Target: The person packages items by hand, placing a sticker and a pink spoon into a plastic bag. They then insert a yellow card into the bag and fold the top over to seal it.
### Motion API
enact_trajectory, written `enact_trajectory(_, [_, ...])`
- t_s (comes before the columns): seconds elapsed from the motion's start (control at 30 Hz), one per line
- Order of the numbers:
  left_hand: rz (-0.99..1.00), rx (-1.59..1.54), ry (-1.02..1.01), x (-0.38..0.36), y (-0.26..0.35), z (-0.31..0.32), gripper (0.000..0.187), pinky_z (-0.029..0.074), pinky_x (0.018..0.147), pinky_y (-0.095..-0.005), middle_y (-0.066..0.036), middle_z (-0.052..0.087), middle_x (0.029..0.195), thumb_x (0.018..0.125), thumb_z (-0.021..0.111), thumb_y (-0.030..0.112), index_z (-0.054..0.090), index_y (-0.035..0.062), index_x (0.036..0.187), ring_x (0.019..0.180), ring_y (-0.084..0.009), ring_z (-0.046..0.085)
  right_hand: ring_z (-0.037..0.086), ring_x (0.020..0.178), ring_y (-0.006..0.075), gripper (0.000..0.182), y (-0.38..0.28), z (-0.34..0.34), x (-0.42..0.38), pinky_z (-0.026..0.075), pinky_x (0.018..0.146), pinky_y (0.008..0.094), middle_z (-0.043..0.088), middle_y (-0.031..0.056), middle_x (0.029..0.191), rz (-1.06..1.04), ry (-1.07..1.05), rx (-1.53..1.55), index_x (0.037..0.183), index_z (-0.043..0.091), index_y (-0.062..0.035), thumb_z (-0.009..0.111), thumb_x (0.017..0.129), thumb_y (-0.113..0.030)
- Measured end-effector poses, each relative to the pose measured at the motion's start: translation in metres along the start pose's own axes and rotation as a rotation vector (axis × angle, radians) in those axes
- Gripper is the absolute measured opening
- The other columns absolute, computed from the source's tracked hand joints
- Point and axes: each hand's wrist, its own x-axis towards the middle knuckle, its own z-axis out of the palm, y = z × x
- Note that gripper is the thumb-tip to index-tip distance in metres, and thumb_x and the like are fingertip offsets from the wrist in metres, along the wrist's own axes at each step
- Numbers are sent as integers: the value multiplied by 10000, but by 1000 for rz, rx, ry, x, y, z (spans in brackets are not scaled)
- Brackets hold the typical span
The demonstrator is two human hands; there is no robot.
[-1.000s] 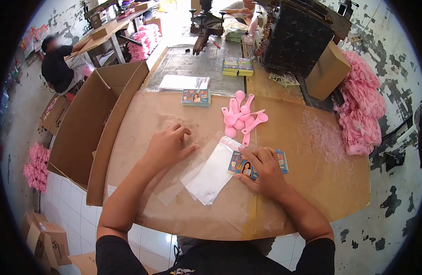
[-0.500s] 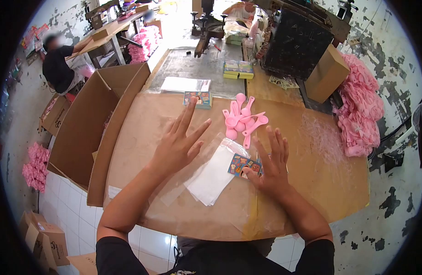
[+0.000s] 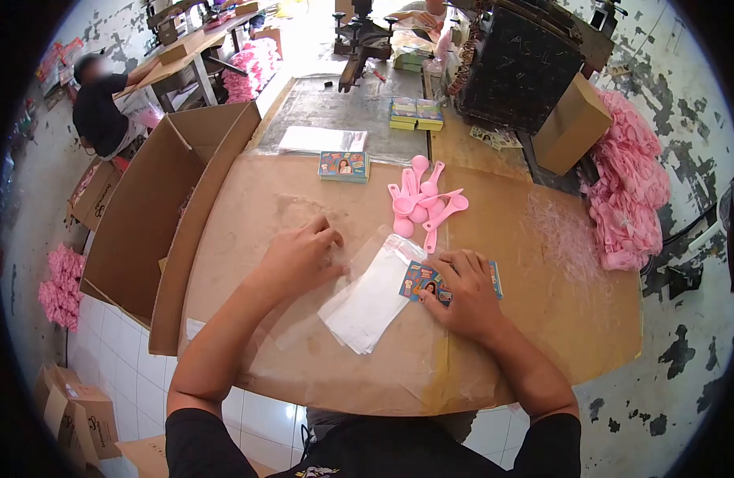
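My right hand (image 3: 465,293) rests over blue printed cards (image 3: 414,280) on the brown table covering, with its fingers bent and spread across them. To the left, my left hand (image 3: 303,256) hovers low over the covering, its fingers apart and curled, holding nothing. White sheets in clear plastic bags (image 3: 365,307) lie fanned out between the hands. Just beyond my right hand is a heap of pink plastic spoons (image 3: 420,199). A stack of similar blue cards (image 3: 344,166) sits farther back, in front of clear plastic bags (image 3: 323,139).
A large open cardboard box (image 3: 144,207) stands left of the table. Yellow-edged card stacks (image 3: 415,114) lie at the back. A black box (image 3: 516,68), an upright carton (image 3: 571,126) and pink bundles (image 3: 624,183) are on the right. Another person (image 3: 102,107) sits at the far left.
My left hand has come down and back from the card stack, uncovering it, and its fingers have curled. My right hand has lowered onto the cards.
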Motion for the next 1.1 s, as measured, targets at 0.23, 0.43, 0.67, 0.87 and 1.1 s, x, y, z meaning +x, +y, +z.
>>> enact_trajectory(0.23, [-54, -119, -86, 3, 0, 1, 275, 554, 819, -397, -97, 677, 1035, 918, 791, 304, 691, 70, 1021, 965, -286, 705, 591, 1125, 306, 331, 1, 4, 0, 401, 1029, 446, 656, 103, 1139, 2, 90, 84, 1139, 661, -74, 788, 837, -125])
enact_trajectory(0.43, [-53, -504, 65, 7, 4, 3, 212, 545, 778, -385, -95, 693, 928, 969, 735, 212, 637, 38, 1039, 866, -249, 694, 682, 993, 299, 238, 0, 5, -3, 504, 916, 429, 696, 108, 1086, 54, 215, 268, 1099, 652, -51, 763, 889, -52])
enact_trajectory(0.67, [-92, -764, 49, 5, 12, -4, 148, 527, 699, -279, -53, 682, 869, 995, 708, 65, 657, 33, 1129, 755, -108, 647, 721, 952, 294, 204, 3, 11, -6, 584, 795, 404, 700, 144, 1113, 54, 243, 450, 1104, 690, -22, 769, 918, -51])
enact_trajectory(0.87, [21, -847, 14, -8, 50, 7, 297, 522, 652, -256, -47, 729, 916, 950, 772, 29, 660, 25, 1224, 737, -72, 655, 712, 963, 287, 240, -20, -9, 2, 573, 838, 376, 700, 139, 1102, 3, 181, 517, 1119, 736, -27, 795, 893, -83])
enact_trajectory(1.1, [257, -630, 145, -16, 63, 32, 323, 577, 634, -312, -87, 783, 971, 931, 799, 120, 671, 52, 1219, 702, -170, 715, 704, 943, 262, 200, -33, -2, 0, 555, 809, 367, 709, 135, 1036, 13, 39, 677, 1051, 742, -21, 817, 880, -90])
